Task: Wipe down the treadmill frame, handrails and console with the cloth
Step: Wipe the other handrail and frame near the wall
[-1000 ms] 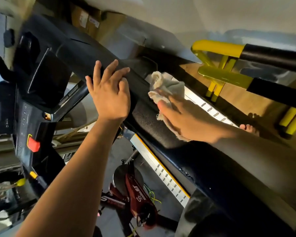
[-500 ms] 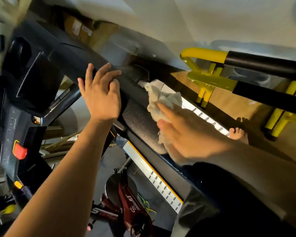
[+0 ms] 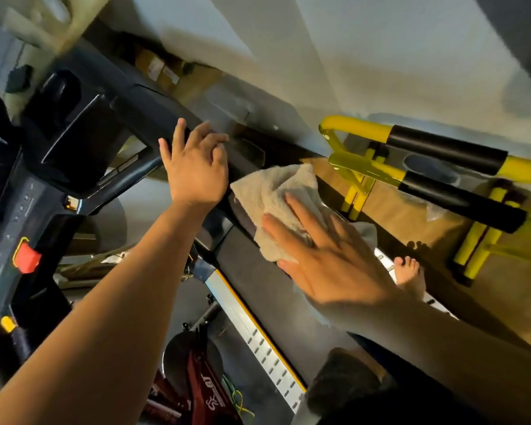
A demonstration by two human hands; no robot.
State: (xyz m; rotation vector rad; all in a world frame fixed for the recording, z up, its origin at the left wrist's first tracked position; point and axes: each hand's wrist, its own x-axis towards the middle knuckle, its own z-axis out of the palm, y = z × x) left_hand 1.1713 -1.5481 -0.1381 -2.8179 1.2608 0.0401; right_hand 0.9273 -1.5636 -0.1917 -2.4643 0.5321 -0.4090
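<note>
The view is strongly tilted. A black treadmill runs across it, its console [image 3: 59, 142] with a red stop button [image 3: 26, 259] at the left and its dark handrail [image 3: 154, 118] leading right from there. My left hand [image 3: 195, 170] rests on that handrail with the fingers nearly straight. My right hand [image 3: 328, 256] lies flat, fingers spread, pressing a cream terry cloth [image 3: 276, 204] onto the dark treadmill frame [image 3: 258, 289] just right of the left hand. Part of the cloth is hidden under the palm.
A silver side rail with a yellow stripe [image 3: 258, 335] runs along the treadmill deck. A yellow and black exercise frame [image 3: 411, 154] stands on the wooden floor at the right. A red exercise bike [image 3: 203, 388] sits below. A bare foot [image 3: 408, 271] shows near the deck.
My right hand went from bunching the cloth to lying flat on it with spread fingers, and the cloth has slid a little. The left hand stays on the handrail while the view shifted.
</note>
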